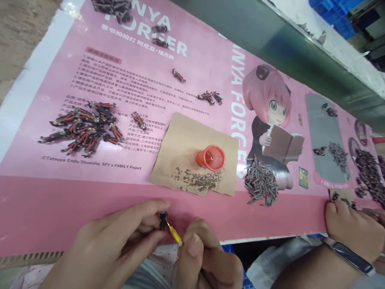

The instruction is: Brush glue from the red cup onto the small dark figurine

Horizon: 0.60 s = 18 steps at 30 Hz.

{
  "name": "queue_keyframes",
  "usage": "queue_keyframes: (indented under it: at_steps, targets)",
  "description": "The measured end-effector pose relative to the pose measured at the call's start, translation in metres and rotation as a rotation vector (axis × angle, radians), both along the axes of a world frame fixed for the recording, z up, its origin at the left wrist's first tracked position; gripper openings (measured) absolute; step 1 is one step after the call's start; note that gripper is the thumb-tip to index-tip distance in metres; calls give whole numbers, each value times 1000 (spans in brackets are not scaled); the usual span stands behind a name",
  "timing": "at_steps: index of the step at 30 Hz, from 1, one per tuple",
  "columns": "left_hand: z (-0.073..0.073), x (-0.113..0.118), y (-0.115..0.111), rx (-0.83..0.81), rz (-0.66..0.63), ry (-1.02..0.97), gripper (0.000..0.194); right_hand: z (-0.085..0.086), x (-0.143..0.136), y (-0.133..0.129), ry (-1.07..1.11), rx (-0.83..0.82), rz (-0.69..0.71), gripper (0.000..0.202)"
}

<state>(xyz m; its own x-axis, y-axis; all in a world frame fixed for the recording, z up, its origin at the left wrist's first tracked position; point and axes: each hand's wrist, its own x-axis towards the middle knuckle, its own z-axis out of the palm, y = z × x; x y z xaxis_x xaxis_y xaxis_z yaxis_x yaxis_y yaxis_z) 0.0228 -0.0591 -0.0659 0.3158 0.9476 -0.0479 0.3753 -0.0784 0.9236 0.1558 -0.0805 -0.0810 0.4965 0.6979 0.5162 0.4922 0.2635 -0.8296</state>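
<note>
Nearest the camera, the right hand [204, 261] is curled shut around a yellow-tipped tool [174, 235], whose point meets a small black part [163, 220] pinched between thumb and fingertips of the left hand [120, 249]. Just beyond both hands lies a brown cardboard scrap [186, 140] carrying an orange cap [211, 157] and tiny screws [198, 180], with a heap of red-and-black wired parts [84, 128] farther off to the left. To the right, a co-worker's hand [351, 228] with a wristband rests on the pink poster [60, 208].

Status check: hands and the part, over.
Left hand pinches small black part. Right hand holds yellow tool against it. Co-worker's hand at right, apart.
</note>
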Motion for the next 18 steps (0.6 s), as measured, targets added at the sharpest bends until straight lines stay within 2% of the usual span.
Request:
queue_keyframes:
  at_steps: [5, 9, 11, 14, 18]
  targets:
    - [-3, 3, -3, -21, 28, 77, 32, 1, 4, -2, -13, 17, -6, 42]
    - [-6, 8, -10, -68, 167, 238, 34, 12, 22, 7, -88, -165, 231, 31]
    - [-8, 11, -14, -63, 187, 275, 32, 17, 32, 13, -142, -231, 311, 28]
    - [-10, 13, -17, -50, 187, 290, 32, 20, 39, 18, -176, -242, 313, 26]
    - [-10, 12, -19, -56, 180, 297, 32, 14, 30, 9, -165, -195, 248, 28]
